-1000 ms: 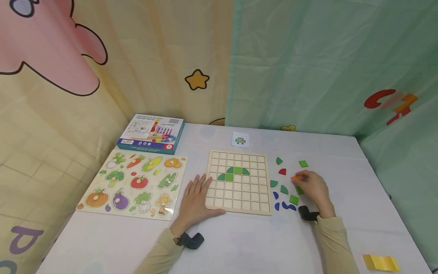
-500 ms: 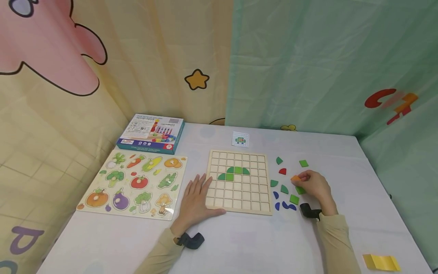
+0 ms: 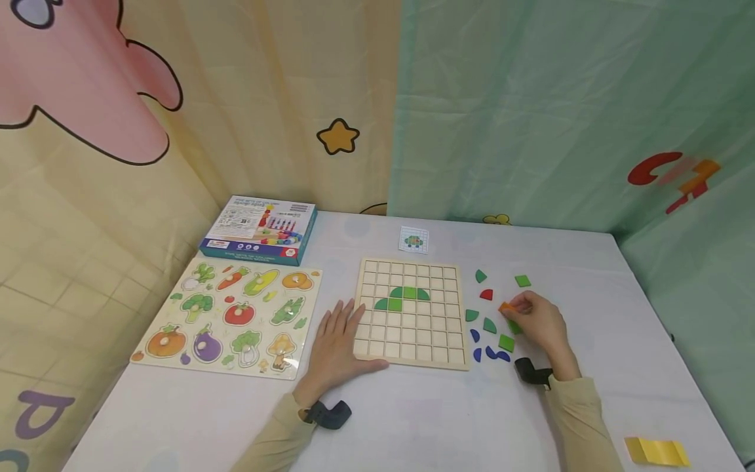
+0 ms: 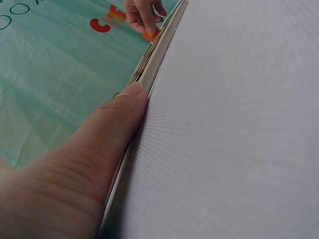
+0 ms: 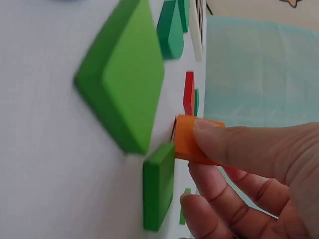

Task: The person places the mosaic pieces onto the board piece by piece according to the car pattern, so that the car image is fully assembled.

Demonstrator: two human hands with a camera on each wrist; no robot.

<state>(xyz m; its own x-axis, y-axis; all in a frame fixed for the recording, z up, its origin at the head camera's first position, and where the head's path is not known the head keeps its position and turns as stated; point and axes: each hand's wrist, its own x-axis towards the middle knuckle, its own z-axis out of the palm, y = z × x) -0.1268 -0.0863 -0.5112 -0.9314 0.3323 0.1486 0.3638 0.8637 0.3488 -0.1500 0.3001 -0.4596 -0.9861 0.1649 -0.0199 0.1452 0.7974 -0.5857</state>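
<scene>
My left hand point(image 3: 335, 347) lies spread at the lower left corner of a wooden grid board point(image 3: 438, 338), fingers along its left side and thumb along its near edge. In the left wrist view the thumb point(image 4: 107, 129) touches the board's edge. On the board lie green squares and rounded green pieces point(image 3: 423, 295). To the right of it, my right hand point(image 3: 539, 322) pinches an orange block point(image 5: 187, 137) between thumb and fingers. The block is close above the table, beside a green square point(image 5: 160, 186). A larger-looking green square point(image 5: 127, 74) is nearer the right wrist camera.
Several loose pieces lie between board and right hand, including a red quarter-round point(image 3: 486, 295) and blue half-rounds point(image 3: 476, 354). A pattern card point(image 3: 414, 240) is behind the board. A vegetable puzzle point(image 3: 227, 321) and box point(image 3: 259, 229) stand left; yellow paper point(image 3: 657, 452) lies front right.
My right hand keeps its pinch on the orange block and has shifted only slightly. The left hand and the pieces on the board stay in place.
</scene>
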